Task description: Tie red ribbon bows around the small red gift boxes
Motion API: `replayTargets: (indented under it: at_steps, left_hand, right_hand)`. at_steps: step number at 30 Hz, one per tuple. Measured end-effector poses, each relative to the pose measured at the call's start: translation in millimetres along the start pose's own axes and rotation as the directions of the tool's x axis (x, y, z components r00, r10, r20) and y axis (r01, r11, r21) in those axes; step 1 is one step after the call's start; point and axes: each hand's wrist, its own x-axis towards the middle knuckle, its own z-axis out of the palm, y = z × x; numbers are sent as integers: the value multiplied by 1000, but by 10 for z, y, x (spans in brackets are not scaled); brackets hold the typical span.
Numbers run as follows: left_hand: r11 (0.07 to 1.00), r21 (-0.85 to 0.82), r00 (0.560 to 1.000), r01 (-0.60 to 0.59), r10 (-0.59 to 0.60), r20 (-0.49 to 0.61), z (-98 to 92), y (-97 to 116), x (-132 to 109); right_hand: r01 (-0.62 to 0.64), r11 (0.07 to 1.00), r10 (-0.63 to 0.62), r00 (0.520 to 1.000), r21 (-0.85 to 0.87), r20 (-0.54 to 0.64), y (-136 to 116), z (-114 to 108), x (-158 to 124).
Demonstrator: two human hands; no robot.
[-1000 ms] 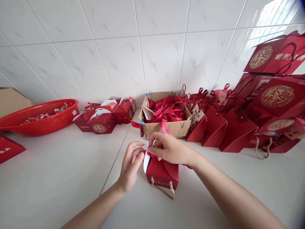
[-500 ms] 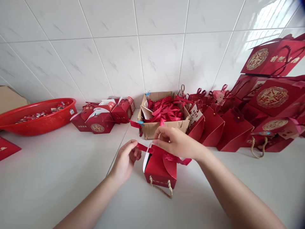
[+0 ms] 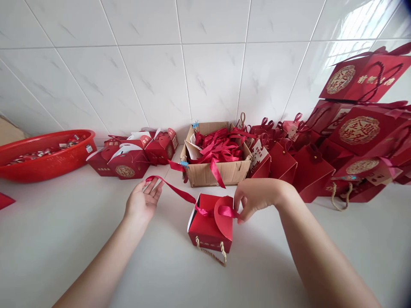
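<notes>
A small red gift box [image 3: 207, 229] with a rope handle stands on the white floor in front of me. A red ribbon [image 3: 175, 189] crosses its top. My left hand [image 3: 143, 201] is out to the left, fingers closed on the ribbon's left end, which is pulled taut. My right hand [image 3: 257, 196] is at the box's right side, pinching the other end of the ribbon beside the rounded flap.
Behind the box stands a cardboard carton [image 3: 218, 171] full of red ribbons. Several open red boxes [image 3: 128, 160] sit at the left, beside a red basin [image 3: 45, 154]. Many finished red boxes and bags [image 3: 337, 145] crowd the right against the tiled wall.
My hands have drawn apart: the left swung far left with the ribbon end, the right moved to the box's right side. The ribbon now lies stretched across the top.
</notes>
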Motion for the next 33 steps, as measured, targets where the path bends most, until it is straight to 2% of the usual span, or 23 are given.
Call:
replayTargets:
  at_steps: [4,7,12,16,20,28,33]
  left_hand:
    - [996,52,997,-72,70,34,46,-36,-102]
    - [995,45,996,-85,84,22,55,-47,-126]
    - [1000,-27,1000,-5,5,6,15,-7,-20]
    - [992,-108,997,58,-52,56,-7,8,43]
    - [984,-155,992,88,-72,106,-14,23,38]
    - [980,-173,969,96,-52,242,-4,40,-29]
    - [980,-177,963,89,-40,266,2,38,-49]
  right_hand:
    - [44,999,-46,998,24,53,-21,11,48]
    - [49,998,-50,999,35,21,-23,-25,-39]
    - [117,977,-112,993,177,-38,37,-120,-301]
    - [67,953,-42,995,295,-91,142,-156,-435]
    - [47,962,-10,990,268,-139,206,-181,-526]
    - [93,957,-44,982,274,-181,154,-194,-739]
    - [122,957,-65,974,262,-216,150,-186,-785]
